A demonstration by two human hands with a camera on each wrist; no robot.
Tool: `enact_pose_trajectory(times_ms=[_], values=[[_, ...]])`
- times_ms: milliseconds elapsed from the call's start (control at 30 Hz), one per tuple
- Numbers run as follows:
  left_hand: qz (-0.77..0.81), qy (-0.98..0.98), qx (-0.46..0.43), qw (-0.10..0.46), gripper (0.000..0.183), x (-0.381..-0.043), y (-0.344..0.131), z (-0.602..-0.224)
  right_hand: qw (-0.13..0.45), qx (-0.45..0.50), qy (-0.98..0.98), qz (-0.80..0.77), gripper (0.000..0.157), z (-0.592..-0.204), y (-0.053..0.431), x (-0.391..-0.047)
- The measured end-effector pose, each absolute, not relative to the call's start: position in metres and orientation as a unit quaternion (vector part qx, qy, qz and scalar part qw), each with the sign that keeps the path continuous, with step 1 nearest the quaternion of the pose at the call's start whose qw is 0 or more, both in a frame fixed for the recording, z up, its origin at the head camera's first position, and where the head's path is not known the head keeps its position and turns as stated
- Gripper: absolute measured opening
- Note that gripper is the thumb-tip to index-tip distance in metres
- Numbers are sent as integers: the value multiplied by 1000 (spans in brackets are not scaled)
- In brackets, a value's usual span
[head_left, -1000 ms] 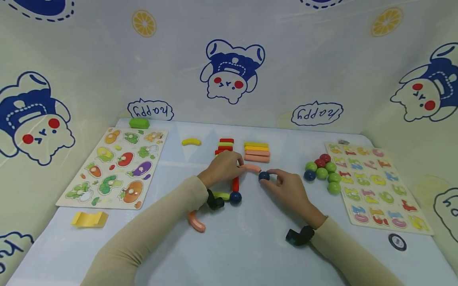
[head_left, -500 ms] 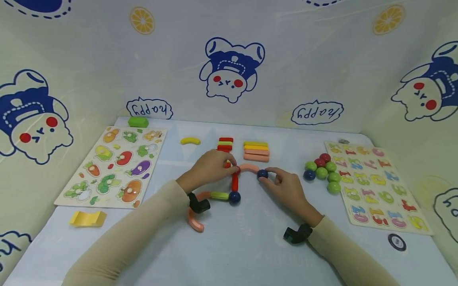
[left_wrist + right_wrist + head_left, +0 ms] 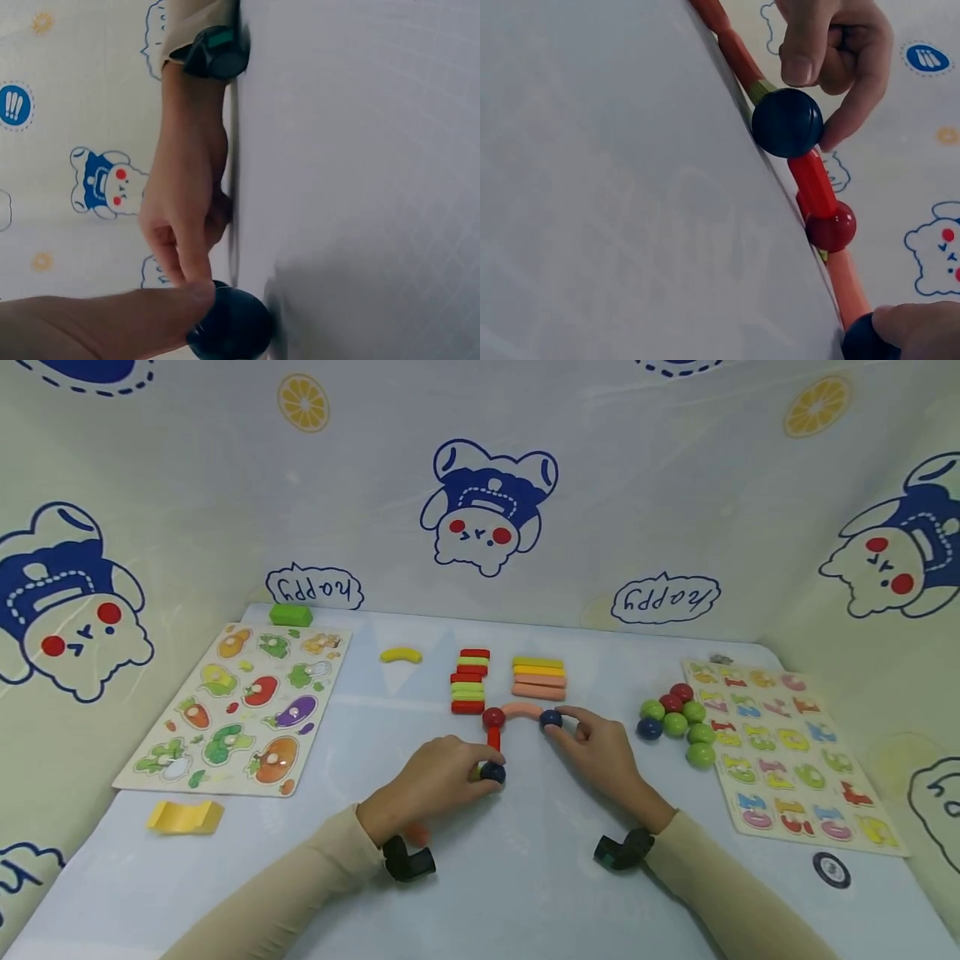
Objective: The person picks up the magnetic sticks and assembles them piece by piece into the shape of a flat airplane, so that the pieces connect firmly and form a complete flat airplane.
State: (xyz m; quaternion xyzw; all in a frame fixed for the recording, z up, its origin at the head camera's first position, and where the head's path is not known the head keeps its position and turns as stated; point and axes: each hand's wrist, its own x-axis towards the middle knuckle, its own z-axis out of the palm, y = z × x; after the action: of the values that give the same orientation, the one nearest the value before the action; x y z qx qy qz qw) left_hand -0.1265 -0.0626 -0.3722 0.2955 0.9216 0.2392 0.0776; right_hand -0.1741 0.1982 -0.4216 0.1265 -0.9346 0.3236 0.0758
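Observation:
My left hand (image 3: 438, 777) pinches a dark blue ball (image 3: 492, 772) between thumb and index finger, near the table's middle. From that ball a straight red rod (image 3: 493, 738) leads up to a red ball (image 3: 493, 717). A curved salmon rod (image 3: 522, 709) runs from the red ball to a second dark blue ball (image 3: 551, 719), which my right hand (image 3: 600, 752) pinches. In the right wrist view, a green rod (image 3: 763, 90) and salmon rods (image 3: 739, 56) continue past the first blue ball. The left hand mostly hides these from the head camera.
Short red and green rods (image 3: 468, 683) and longer yellow and salmon rods (image 3: 538, 679) lie behind. Green, red and blue balls (image 3: 675, 723) cluster at right. Puzzle boards stand left (image 3: 240, 710) and right (image 3: 795, 752). A yellow block (image 3: 185, 817) and yellow curved rod (image 3: 401, 655) lie at left.
My left hand has left the red ball and come down toward me to the lower blue ball. The curved salmon rod now joins the red ball and the right hand's blue ball.

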Motion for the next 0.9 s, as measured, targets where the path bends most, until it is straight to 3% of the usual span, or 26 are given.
enact_pose_trajectory(times_ms=[400, 700, 900], values=[[252, 918, 299, 61, 30, -126, -64, -376, 74, 126, -932, 333, 48, -416, 205, -180], [254, 921, 289, 68, 30, -126, -66, -376, 68, 85, -937, 333, 32, -412, 217, -217], [254, 919, 292, 71, 30, -126, -66, -377, 16, 67, -939, 338, 44, -421, 210, -231]])
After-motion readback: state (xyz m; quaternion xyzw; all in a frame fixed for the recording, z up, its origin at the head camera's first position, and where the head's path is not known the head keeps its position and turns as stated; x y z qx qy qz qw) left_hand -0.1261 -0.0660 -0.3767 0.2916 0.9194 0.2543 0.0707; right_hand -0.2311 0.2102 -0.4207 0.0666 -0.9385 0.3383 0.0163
